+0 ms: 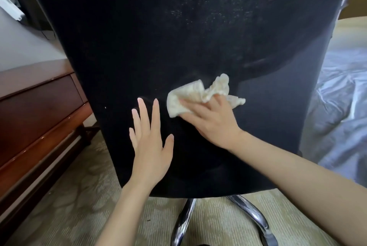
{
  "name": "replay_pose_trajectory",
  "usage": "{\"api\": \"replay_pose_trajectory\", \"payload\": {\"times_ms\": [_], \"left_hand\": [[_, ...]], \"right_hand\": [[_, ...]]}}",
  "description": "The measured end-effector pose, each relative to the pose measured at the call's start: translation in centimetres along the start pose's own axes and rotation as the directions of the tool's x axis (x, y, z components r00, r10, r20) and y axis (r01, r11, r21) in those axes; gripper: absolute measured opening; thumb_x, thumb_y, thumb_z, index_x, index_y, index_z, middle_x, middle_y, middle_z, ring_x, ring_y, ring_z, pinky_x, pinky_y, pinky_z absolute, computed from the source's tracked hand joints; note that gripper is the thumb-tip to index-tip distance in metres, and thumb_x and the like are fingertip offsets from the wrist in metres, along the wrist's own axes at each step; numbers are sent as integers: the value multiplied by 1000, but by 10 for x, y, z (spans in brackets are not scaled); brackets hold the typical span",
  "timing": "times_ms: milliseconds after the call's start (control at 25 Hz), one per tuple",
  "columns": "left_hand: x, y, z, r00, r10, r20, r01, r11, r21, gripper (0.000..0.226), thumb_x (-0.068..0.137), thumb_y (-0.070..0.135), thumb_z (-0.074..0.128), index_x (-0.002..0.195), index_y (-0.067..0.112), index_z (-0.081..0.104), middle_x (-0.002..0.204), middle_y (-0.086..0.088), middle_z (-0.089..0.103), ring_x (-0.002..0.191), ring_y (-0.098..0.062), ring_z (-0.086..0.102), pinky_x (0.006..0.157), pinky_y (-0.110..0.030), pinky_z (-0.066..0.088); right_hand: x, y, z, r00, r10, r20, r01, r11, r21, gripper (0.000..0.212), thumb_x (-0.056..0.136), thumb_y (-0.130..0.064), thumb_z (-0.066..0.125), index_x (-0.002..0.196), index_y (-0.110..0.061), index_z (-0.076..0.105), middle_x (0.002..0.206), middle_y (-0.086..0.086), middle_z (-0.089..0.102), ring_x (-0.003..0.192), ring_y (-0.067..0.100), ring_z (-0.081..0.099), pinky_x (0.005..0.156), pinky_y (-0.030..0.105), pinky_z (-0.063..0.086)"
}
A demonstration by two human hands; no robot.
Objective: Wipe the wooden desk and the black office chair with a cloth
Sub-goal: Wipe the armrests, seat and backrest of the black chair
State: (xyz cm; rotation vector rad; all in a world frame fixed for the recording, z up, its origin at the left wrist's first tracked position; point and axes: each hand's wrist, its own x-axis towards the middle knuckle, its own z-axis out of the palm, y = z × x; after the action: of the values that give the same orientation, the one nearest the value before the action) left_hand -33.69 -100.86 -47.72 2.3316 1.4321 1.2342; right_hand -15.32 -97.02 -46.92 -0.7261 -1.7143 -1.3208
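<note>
Head view, and the black office chair (178, 47) fills almost everything. Its backrest runs off the top of the frame, so the upper edge is out of sight, and the seat is hidden behind it. On the right a darker shape overlaps the back, too dim to make out. Below the rounded lower edge only two chrome legs (184, 222) of the base show, cut off by the bottom of the frame. The wooden desk (39, 110) on the left is partly covered by the chair, with just drawer fronts and an edge showing. A white object (12, 7) at far top left is cropped and can't be identified.

The backrest faces the camera with its rear side. Its long axis runs up and down the frame and it narrows toward the bottom. Pale specks are scattered over the upper part.

The cloth (200, 94) is cream and crumpled, and it sits on the lower middle of the back. It lies roughly left to right, with a flat corner pointing left and the bunched end up on the right.

The right hand (214, 124) is on the cloth. One finger is stretched across the flat part and the others are curled into the bunch, their tips buried in the folds, gripping the cloth and pressing it to the fabric.

The left hand (151, 146) is just beside it, clear of the cloth. Its fingers are straight, spread and pointing up, the palm is flat against the chair, and it holds nothing. The hands are near each other but not touching.

Rumpled pale bedding (341, 106) lies at right, with patterned carpet (69, 196) below
</note>
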Motion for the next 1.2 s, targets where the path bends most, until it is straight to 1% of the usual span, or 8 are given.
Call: {"api": "replay_pose_trajectory", "payload": {"times_ms": [160,280,440,640,720,920,1120,1200], "left_hand": [[-9,-2,2,998,-18,62,19,1000,-20,85,97,17,48,137,49,-20,145,21,-39,138,-7,-32,113,-38,-14],[-10,-3,-2,997,-30,71,34,998,-51,85,97,16,48,138,49,-19,147,24,-32,139,-2,-27,112,-37,-13],[-13,-8,-18,995,-39,87,50,991,-122,84,97,12,48,136,53,-15,152,26,-16,142,1,-12,113,-36,-11],[-25,-20,-31,985,-126,117,140,982,-127,76,99,18,46,138,49,-11,154,23,-12,144,-2,-10,116,-40,-10],[-31,-25,-36,984,-133,119,148,980,-131,75,99,19,45,137,50,-11,152,24,-13,144,-2,-10,117,-41,-9],[-36,-29,-46,984,-163,71,172,973,-154,74,99,17,43,137,50,-11,148,27,-14,143,-1,-12,116,-41,-11],[-43,-29,-40,968,-238,76,247,960,-136,71,101,17,40,149,35,-8,156,19,-12,144,-4,-10,115,-42,-13],[-48,-30,-38,958,-272,86,281,952,-118,70,101,17,40,150,32,-7,157,16,-11,145,-5,-10,114,-41,-14]], "right_hand": [[-48,-13,-6,940,-215,265,186,974,129,22,93,-8,47,96,-17,67,89,-1,68,81,22,50,75,39,41],[-78,-16,-17,777,-411,476,389,909,149,14,81,-13,64,90,-23,70,79,-7,61,80,18,45,80,35,37],[-58,-5,-27,611,-528,590,578,807,123,42,67,1,66,98,-26,63,103,-2,62,73,21,50,61,31,38],[32,16,-3,932,-275,237,283,959,0,35,92,-2,32,104,-22,58,107,4,61,98,19,42,83,37,32],[70,23,7,957,-241,161,238,971,34,41,94,-2,35,97,-19,71,93,1,69,94,19,41,86,38,28],[138,4,30,992,116,-54,-116,993,-9,27,88,-7,58,103,-25,71,111,-7,68,97,15,43,84,34,28],[73,-55,42,982,72,174,-101,981,164,40,81,-15,36,95,-16,75,97,6,69,96,22,47,83,41,30],[34,-76,41,950,-36,309,-12,988,152,26,80,-16,50,92,-19,73,92,1,67,91,20,46,82,39,33]]}}
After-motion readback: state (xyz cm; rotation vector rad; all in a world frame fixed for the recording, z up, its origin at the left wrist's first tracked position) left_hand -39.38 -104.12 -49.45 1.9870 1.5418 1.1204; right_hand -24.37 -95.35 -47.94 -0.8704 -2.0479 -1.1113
